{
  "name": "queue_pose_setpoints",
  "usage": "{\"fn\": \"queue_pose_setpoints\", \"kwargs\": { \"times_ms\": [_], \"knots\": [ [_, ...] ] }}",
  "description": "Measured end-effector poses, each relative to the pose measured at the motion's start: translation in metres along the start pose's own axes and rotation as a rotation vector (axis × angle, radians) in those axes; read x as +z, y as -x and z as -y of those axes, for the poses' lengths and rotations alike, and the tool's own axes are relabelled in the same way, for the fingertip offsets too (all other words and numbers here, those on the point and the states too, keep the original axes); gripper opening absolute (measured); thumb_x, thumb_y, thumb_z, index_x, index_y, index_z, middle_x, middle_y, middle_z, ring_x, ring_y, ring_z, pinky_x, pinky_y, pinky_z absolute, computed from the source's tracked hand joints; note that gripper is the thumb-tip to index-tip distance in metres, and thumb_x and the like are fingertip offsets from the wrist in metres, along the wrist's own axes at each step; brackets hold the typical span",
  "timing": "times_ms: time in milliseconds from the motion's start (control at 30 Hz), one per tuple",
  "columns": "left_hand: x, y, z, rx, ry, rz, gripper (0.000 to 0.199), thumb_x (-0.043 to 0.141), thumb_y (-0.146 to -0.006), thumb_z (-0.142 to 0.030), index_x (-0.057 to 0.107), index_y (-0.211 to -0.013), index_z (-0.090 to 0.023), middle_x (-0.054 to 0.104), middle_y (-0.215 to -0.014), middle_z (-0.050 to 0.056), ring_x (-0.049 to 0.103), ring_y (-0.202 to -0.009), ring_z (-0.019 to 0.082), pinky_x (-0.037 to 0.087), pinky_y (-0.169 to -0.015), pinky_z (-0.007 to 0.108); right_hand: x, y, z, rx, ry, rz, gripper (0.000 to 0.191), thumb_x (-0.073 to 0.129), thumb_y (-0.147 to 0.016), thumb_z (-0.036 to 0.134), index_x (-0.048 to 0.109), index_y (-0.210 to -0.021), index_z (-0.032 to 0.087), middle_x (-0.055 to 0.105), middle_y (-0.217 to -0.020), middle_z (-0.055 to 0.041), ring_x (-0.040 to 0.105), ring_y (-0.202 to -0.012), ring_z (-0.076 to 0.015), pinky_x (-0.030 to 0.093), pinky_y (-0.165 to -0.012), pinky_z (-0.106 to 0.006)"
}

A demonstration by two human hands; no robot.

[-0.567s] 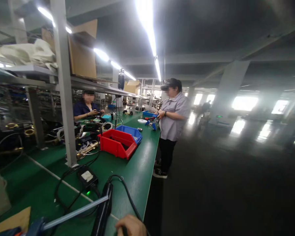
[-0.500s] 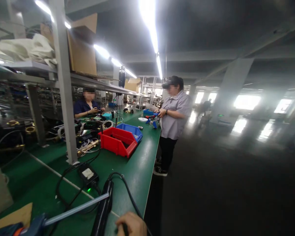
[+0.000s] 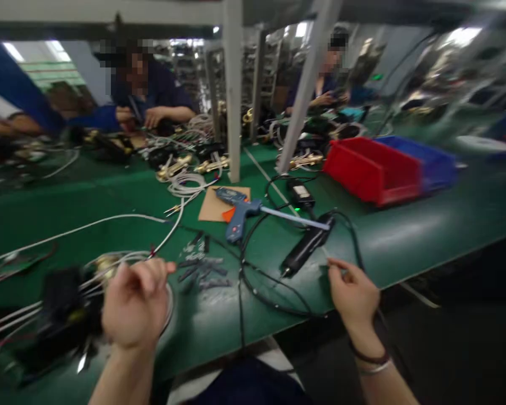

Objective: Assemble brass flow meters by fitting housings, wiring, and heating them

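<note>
My left hand (image 3: 135, 301), somewhat blurred, has its fingers curled beside white cables (image 3: 109, 261) and a black assembly (image 3: 61, 304); anything inside it is hidden. With thumb and forefinger pinched low over the bench, my right hand (image 3: 354, 292) is just right of a black electric screwdriver (image 3: 306, 247). What those fingers hold, if anything, I cannot make out. Between my hands lies a blue hot glue gun (image 3: 240, 216), its nose on a piece of cardboard (image 3: 208, 205). A long glue stick (image 3: 289, 215) projects from its back and crosses the screwdriver.
Short dark strips (image 3: 202, 270) lie near my left hand. A black power adapter (image 3: 300, 194) with looping cords sits behind the screwdriver. Red (image 3: 373, 171) and blue (image 3: 438, 163) bins stand right. White posts (image 3: 233, 95) rise from the bench. Co-workers handle parts across it.
My view has swung left and down from the aisle to the bench. My left hand has come into view, and the standing co-worker has left it. The right hand now shows fully.
</note>
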State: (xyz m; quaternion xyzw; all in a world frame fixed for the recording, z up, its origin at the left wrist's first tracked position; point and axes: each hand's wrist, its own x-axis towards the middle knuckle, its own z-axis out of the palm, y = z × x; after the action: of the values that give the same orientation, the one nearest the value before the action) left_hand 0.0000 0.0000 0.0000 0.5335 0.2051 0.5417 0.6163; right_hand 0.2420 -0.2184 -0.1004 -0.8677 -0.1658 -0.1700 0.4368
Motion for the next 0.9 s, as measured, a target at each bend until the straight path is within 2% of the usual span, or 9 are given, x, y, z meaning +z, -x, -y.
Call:
{"fn": "queue_pose_setpoints", "kwargs": {
  "times_ms": [67, 133, 200, 267, 367, 433, 533, 700, 900],
  "knots": [
    [-0.023, 0.016, -0.011, 0.125, -0.111, -0.075, 0.052, 0.048, -0.084, -0.046, 0.042, -0.042, -0.017, 0.032, -0.043, 0.0, 0.038, -0.047, 0.012, 0.042, -0.058, 0.029, -0.007, -0.004, 0.004, 0.112, -0.008, 0.105, 0.04, 0.05, -0.066, 0.047, 0.071, -0.078, 0.014, 0.054, -0.049, -0.0025, 0.045, -0.042, -0.0162, 0.035, -0.046, -0.028],
    [-0.045, 0.029, -0.017, 0.362, -0.406, -0.171, 0.041, 0.046, -0.088, -0.036, 0.053, -0.052, -0.018, 0.044, -0.05, 0.001, 0.047, -0.056, 0.015, 0.043, -0.066, 0.031, -0.018, -0.005, 0.021, 0.1, -0.06, 0.138, 0.037, 0.053, -0.067, 0.047, 0.07, -0.08, 0.016, 0.063, -0.062, -0.0054, 0.053, -0.048, -0.0168, 0.041, -0.049, -0.028],
    [-0.066, 0.039, -0.021, 0.604, -0.844, -0.258, 0.028, 0.049, -0.087, -0.027, 0.06, -0.064, -0.018, 0.054, -0.061, 0.003, 0.052, -0.067, 0.017, 0.043, -0.074, 0.034, -0.026, 0.001, 0.05, -0.117, -0.118, 0.181, 0.03, 0.054, -0.073, 0.042, 0.069, -0.081, 0.018, 0.068, -0.075, -0.0067, 0.058, -0.056, -0.017, 0.046, -0.056, -0.028],
    [-0.083, 0.047, -0.022, 0.721, -1.242, -0.319, 0.016, 0.053, -0.085, -0.025, 0.064, -0.076, -0.015, 0.061, -0.075, 0.007, 0.055, -0.077, 0.021, 0.041, -0.08, 0.037, -0.025, 0.019, 0.085, -0.469, -0.179, 0.326, 0.024, 0.05, -0.081, 0.036, 0.068, -0.084, 0.02, 0.068, -0.082, -0.0062, 0.061, -0.066, -0.0174, 0.049, -0.063, -0.029],
    [-0.097, 0.05, -0.019, 0.657, -1.557, -0.371, 0.029, 0.056, -0.084, -0.031, 0.061, -0.101, -0.009, 0.059, -0.102, 0.018, 0.053, -0.1, 0.03, 0.038, -0.092, 0.044, -0.001, 0.061, 0.134, -0.912, -0.193, 0.658, 0.026, 0.045, -0.089, 0.024, 0.065, -0.103, 0.015, 0.066, -0.101, -0.011, 0.06, -0.094, -0.0224, 0.051, -0.082, -0.036],
    [-0.103, 0.049, -0.014, 0.564, -1.638, -0.378, 0.041, 0.054, -0.085, -0.036, 0.057, -0.112, -0.006, 0.054, -0.114, 0.022, 0.048, -0.111, 0.034, 0.035, -0.097, 0.048, 0.025, 0.089, 0.155, -1.097, -0.089, 0.816, 0.037, 0.052, -0.087, 0.024, 0.057, -0.12, 0.01, 0.055, -0.125, -0.0166, 0.049, -0.116, -0.029, 0.045, -0.096, -0.044],
    [-0.114, 0.043, -0.007, 0.492, -1.644, -0.353, 0.051, 0.049, -0.087, -0.041, 0.052, -0.119, -0.002, 0.053, -0.118, 0.024, 0.046, -0.113, 0.035, 0.035, -0.099, 0.047, 0.066, 0.112, 0.172, -1.31, -0.008, 0.971, 0.057, 0.057, -0.086, 0.036, 0.044, -0.135, 0.009, 0.035, -0.144, -0.0159, 0.027, -0.134, -0.0328, 0.031, -0.108, -0.05],
    [-0.136, 0.039, -0.007, 0.467, -1.585, -0.367, 0.057, 0.05, -0.085, -0.041, 0.048, -0.124, -0.001, 0.056, -0.114, 0.022, 0.05, -0.11, 0.031, 0.04, -0.097, 0.042, 0.11, 0.097, 0.181, -1.42, 0.068, 1.106, 0.056, 0.037, -0.096, 0.039, 0.03, -0.143, 0.011, 0.025, -0.149, -0.0098, 0.02, -0.138, -0.0265, 0.018, -0.113, -0.049],
    [-0.158, 0.037, -0.019, 0.429, -1.561, -0.396, 0.047, 0.038, -0.085, -0.031, 0.058, -0.113, 0.0, 0.062, -0.102, 0.022, 0.057, -0.095, 0.033, 0.041, -0.091, 0.047, 0.133, 0.061, 0.182, -1.346, 0.258, 1.042, 0.056, 0.036, -0.095, 0.037, 0.03, -0.143, 0.008, 0.026, -0.148, -0.01, 0.021, -0.138, -0.0246, 0.017, -0.114, -0.047]
  ]
}}
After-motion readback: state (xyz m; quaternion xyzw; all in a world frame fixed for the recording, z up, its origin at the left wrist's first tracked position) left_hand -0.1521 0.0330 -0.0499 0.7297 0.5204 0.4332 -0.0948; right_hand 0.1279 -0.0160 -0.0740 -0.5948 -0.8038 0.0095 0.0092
